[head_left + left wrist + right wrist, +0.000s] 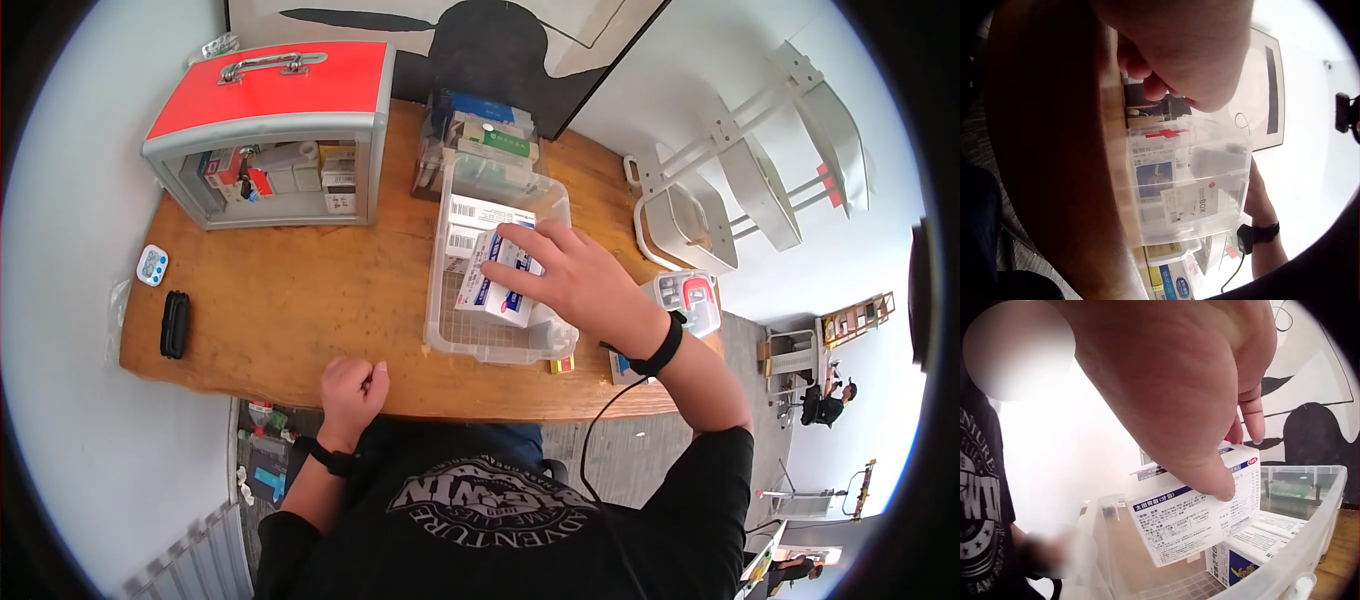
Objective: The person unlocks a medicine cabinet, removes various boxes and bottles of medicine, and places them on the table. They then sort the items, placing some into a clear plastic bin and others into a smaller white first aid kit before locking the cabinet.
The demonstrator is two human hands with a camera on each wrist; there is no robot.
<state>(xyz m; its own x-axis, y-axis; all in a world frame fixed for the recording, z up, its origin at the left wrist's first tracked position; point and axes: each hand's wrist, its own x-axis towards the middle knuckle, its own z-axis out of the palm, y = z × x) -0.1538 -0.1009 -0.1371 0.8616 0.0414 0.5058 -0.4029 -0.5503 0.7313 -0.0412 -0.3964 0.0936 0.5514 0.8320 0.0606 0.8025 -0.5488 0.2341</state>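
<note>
My right hand (580,275) grips a white medicine box (487,293) with blue printed bands, thumb on one side and fingers on the other. In the right wrist view the medicine box (1194,519) is tilted inside the clear plastic bin (1335,494), above its floor. Other white boxes (478,213) lie behind it in the bin (437,300), and one box (1244,559) shows a dark blue picture. My left hand (352,395) is at the table's front edge, fingers loosely curled with nothing seen in them; in the left wrist view the hand (1179,47) appears near the bin (1235,219).
A red-topped cabinet (265,95) with boxes stands back left. A timer (152,265) and black case (175,325) lie at the left of the wooden table (290,300). Behind the bin is a filled clear container (430,165). White racks (690,215) and a small clear box (705,310) stand right.
</note>
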